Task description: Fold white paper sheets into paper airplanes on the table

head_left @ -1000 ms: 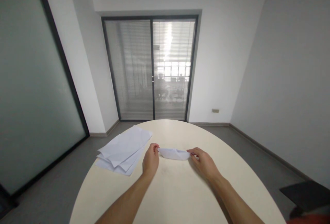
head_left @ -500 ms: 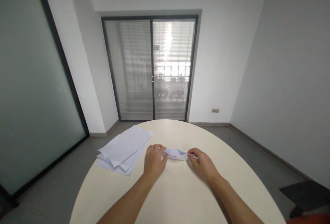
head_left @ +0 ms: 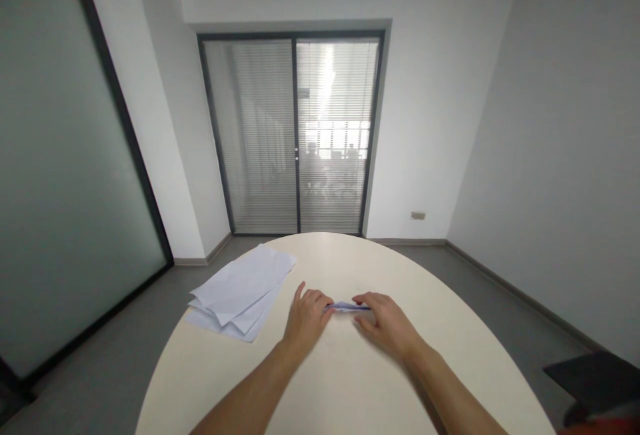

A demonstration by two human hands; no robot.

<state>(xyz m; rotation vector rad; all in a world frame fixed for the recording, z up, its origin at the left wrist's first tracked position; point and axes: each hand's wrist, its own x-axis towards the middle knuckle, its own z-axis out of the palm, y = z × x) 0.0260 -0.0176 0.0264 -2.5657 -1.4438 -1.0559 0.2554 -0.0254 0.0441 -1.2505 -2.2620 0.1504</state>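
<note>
A small piece of folded white paper [head_left: 345,306] lies flattened between my hands near the middle of the round table [head_left: 340,381]. My left hand [head_left: 307,318] pinches its left end between thumb and fingers, with one finger raised. At the right end, my right hand [head_left: 385,321] has its fingertips on the paper's upper side, while the thumb sits apart below the edge. Part of each end of the paper is hidden by the fingers.
A loose stack of white sheets [head_left: 245,288] lies at the table's left edge. Beyond the table stand a glass door with blinds [head_left: 250,141] and white walls. A dark chair-like object [head_left: 595,378] is at the lower right.
The folded paper looks narrower and flatter. My left hand has shifted slightly right, and my right hand has moved inward over the paper, its thumb now apart from the fingers.
</note>
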